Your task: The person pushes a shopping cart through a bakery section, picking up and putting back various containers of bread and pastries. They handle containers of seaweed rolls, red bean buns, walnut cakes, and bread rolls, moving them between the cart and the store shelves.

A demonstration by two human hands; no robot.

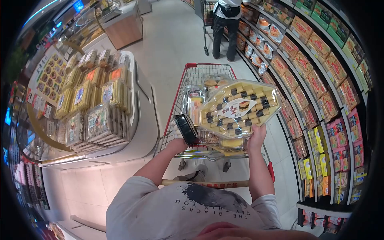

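My right hand (256,138) grips the lower right edge of a large octagonal clear plastic box (208,121), tilted up over the shopping cart (185,77). Rows of yellow and dark rolls show through its lid, around a white label. In my left hand (178,147) is a black rectangular package (186,129), held on edge at the cart's left side; its contents are hidden. Beneath both hands, several clear food packs (195,105) lie in the cart, partly covered by the octagonal box.
On the left stands a white display counter (145,108) piled with packaged snacks (83,94). Long shelves (306,86) of boxed goods curve along the right. Ahead, a person (226,28) in dark trousers stands beside another cart (207,24). The cart's handle (208,184) is against my shirt.
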